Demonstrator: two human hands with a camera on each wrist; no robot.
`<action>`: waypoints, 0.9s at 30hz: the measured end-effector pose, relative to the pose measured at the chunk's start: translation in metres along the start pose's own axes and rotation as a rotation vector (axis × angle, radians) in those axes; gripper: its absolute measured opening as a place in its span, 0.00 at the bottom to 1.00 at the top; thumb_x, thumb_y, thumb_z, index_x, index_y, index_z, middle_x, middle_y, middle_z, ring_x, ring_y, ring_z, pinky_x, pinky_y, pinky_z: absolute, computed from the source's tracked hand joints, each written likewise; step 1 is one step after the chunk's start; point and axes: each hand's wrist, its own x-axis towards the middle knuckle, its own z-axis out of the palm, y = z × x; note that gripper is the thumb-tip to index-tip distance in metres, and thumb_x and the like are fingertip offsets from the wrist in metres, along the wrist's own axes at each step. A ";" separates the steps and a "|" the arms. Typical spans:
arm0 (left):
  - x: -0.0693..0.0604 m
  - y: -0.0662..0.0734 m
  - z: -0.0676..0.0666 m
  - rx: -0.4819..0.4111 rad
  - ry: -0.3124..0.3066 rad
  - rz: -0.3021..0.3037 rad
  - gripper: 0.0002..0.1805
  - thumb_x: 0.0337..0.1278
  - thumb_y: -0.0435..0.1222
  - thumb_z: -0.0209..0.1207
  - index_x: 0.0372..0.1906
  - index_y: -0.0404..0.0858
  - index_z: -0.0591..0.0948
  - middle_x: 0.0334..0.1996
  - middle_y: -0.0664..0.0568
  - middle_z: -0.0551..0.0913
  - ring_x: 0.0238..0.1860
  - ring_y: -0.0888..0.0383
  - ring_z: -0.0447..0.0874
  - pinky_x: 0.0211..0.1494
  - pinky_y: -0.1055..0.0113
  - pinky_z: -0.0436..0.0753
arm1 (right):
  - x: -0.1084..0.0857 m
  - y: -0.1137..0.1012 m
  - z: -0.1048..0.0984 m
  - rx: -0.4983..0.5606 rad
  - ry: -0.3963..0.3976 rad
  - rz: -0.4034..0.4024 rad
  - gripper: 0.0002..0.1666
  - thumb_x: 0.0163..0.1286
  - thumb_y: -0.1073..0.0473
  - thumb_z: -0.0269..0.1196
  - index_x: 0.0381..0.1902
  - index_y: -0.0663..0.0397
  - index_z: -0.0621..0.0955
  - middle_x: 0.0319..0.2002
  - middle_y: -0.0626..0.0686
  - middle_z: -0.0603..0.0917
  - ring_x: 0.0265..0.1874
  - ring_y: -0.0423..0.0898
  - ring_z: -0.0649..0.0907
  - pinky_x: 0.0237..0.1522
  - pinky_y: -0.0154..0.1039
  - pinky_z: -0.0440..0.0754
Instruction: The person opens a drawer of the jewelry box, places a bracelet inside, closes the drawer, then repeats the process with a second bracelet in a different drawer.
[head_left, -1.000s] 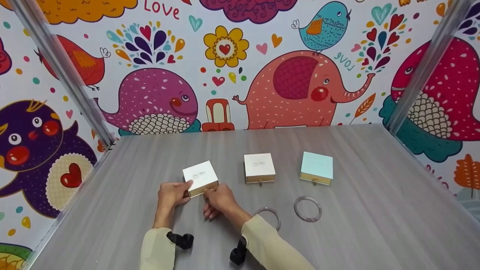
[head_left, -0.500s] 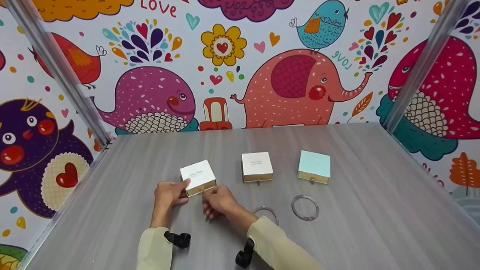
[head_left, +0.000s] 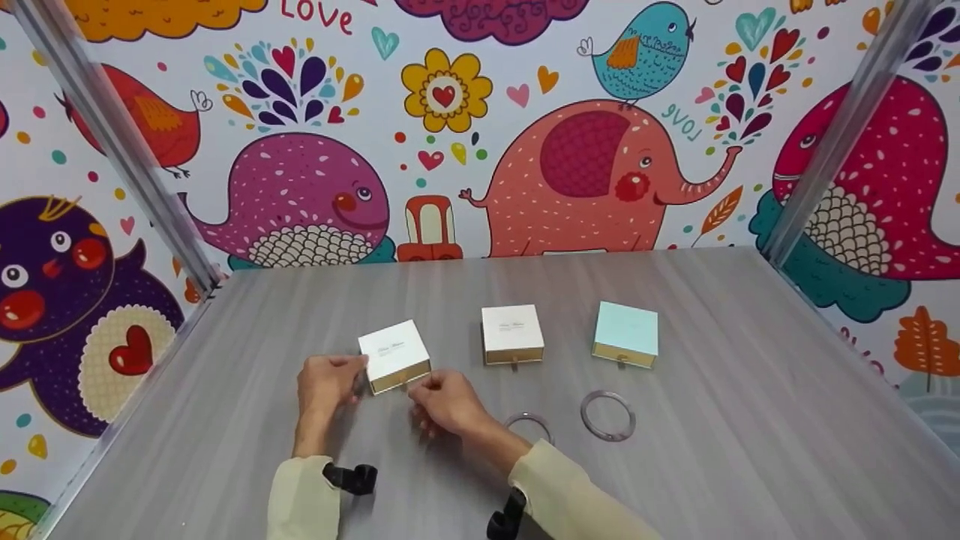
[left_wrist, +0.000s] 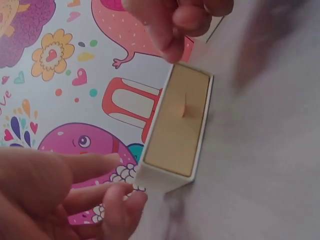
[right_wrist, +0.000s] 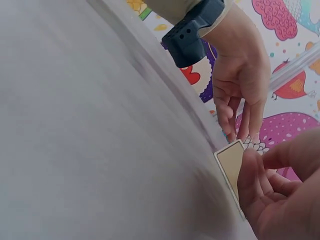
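A small white drawer-style box (head_left: 394,352) with a gold front lies tilted on the table at left of centre. Its drawer is closed, and the pull tab (left_wrist: 184,107) stands free in the left wrist view. My left hand (head_left: 328,384) is at the box's left side, thumb and fingers loosely bent; whether the tips touch it I cannot tell. At the front right corner is my right hand (head_left: 450,401), fingertips by the box edge and not on the tab. Two round greyish bangles lie to the right: one bangle (head_left: 616,437) in full, the other bangle (head_left: 527,415) partly behind my right forearm.
A second white box (head_left: 512,330) and a mint-green box (head_left: 628,328) stand in a row to the right, both with gold fronts and tabs. A printed wall (head_left: 450,165) closes off the table's back, with metal posts at both corners.
My left hand has let go of the box's left corner and drawn slightly left. My right hand has come off the tab area, shifting a little right. The box stays put.
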 end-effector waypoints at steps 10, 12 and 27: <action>-0.017 0.016 0.010 0.094 0.071 0.087 0.20 0.63 0.43 0.61 0.48 0.31 0.87 0.50 0.35 0.86 0.45 0.44 0.85 0.39 0.62 0.77 | -0.011 0.000 -0.029 -0.108 0.074 -0.136 0.08 0.71 0.59 0.63 0.38 0.58 0.85 0.27 0.46 0.80 0.25 0.40 0.77 0.24 0.31 0.75; -0.020 0.021 0.013 0.087 0.074 0.104 0.20 0.64 0.43 0.61 0.49 0.31 0.86 0.51 0.34 0.86 0.49 0.42 0.83 0.43 0.59 0.76 | -0.011 0.001 -0.036 -0.152 0.101 -0.167 0.08 0.71 0.58 0.63 0.38 0.57 0.85 0.28 0.46 0.81 0.27 0.40 0.78 0.27 0.31 0.75; -0.033 0.051 0.070 -0.108 -0.041 0.303 0.19 0.58 0.33 0.64 0.53 0.29 0.84 0.41 0.36 0.89 0.34 0.47 0.91 0.34 0.71 0.85 | -0.017 0.021 -0.085 -0.415 0.289 -0.391 0.08 0.70 0.61 0.63 0.42 0.56 0.87 0.38 0.51 0.85 0.34 0.41 0.80 0.34 0.31 0.78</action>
